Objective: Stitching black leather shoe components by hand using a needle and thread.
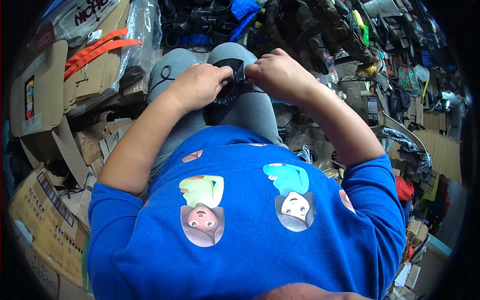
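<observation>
My left hand (202, 86) is closed, thumb and fingers pinched on the near left side of a black piece of flexible material (239, 71) above my lap. My right hand (280, 75) pinches at its right side, fingers curled. The piece has a flat, folded upper part; a dark gathered or beaded-looking edge (223, 101) hangs below, between my knees. Its exact kind is not clear, since my fingers cover much of it. A thin black cord (166, 74) loops over the left leg of my grey trousers (235, 112).
Cardboard boxes (42, 90) stand at the left, with orange straps (92, 50) and clear plastic sheeting (142, 35) on them. Dark shoes (210, 20) and a blue bag (243, 15) lie ahead. Mixed clutter crowds the right, including a red cloth (404, 188).
</observation>
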